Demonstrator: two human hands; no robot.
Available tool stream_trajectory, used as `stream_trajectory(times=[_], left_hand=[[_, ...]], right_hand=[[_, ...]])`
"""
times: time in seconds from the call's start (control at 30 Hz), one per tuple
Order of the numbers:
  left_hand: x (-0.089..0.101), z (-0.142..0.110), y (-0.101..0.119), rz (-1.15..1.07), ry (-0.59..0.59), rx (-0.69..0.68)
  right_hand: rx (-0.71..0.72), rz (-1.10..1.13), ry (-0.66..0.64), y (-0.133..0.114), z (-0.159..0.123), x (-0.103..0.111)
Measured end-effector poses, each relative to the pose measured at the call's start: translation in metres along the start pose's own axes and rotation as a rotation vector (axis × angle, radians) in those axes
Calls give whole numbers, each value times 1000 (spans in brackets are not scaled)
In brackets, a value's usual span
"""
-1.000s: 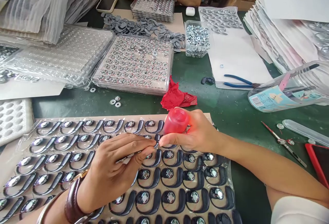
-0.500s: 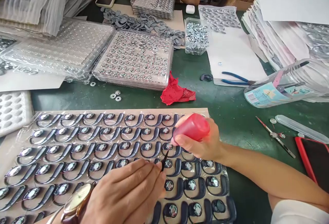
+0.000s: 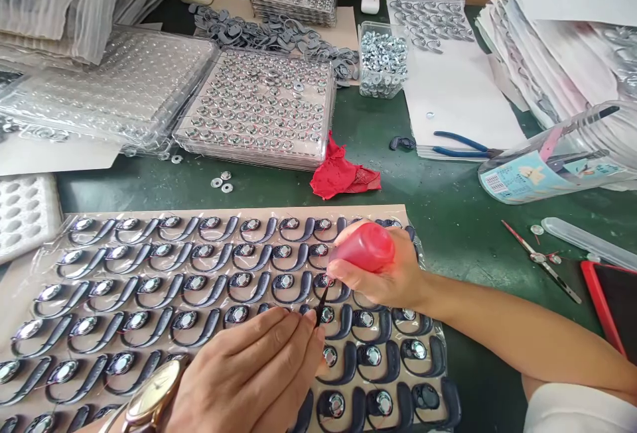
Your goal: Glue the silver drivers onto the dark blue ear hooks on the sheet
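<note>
My right hand (image 3: 401, 280) is wrapped round a red squeeze bottle (image 3: 367, 247), tilted with its base up to the right and its nozzle end down at the left. My left hand (image 3: 253, 370), with a wristwatch (image 3: 155, 390) on the wrist, pinches dark pointed tweezers (image 3: 322, 302). Their tip meets a silver disc close to the bottle's lower end; whether the nozzle touches it is hidden. Under both hands lie rows of dark hook-shaped parts (image 3: 253, 284), each bearing a round silver disc, on a film-covered board (image 3: 144, 213).
Beyond the board are a red crumpled cloth (image 3: 331, 174), a tray of silver discs (image 3: 259, 111) and a small clear box (image 3: 382, 65) of metal pieces. Pliers (image 3: 460, 144), a tilted clear jar (image 3: 527, 178), cutters (image 3: 540, 259) and a red-edged phone (image 3: 604, 307) lie right. Someone's forearms show at the back.
My right hand has shifted slightly left with the bottle, closer to the tweezers' tip. My left hand keeps nearly the same place. The head view has tilted a little downward.
</note>
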State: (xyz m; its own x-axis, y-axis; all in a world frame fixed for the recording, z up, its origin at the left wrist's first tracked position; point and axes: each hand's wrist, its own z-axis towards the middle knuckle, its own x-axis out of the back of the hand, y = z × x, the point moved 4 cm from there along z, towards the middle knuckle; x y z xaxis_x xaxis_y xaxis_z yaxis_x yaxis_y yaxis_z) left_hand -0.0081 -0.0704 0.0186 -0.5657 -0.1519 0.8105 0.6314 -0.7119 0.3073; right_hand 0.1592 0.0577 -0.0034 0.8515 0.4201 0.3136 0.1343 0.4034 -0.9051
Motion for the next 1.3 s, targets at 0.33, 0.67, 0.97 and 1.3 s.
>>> stream_trajectory(times=[0.33,0.67,0.97,1.3], left_hand=[[3,3,0,1,8,19],[3,5,-1,-21,0,25],[5,6,-1,0,-5,15],[6,7,-3,1,-7,18]], right_hand=[[70,1,30,0,-1,0],[-112,24,28,5,1,3],[-150,-21,53,6,2,6],[-204,93,-36,11,0,1]])
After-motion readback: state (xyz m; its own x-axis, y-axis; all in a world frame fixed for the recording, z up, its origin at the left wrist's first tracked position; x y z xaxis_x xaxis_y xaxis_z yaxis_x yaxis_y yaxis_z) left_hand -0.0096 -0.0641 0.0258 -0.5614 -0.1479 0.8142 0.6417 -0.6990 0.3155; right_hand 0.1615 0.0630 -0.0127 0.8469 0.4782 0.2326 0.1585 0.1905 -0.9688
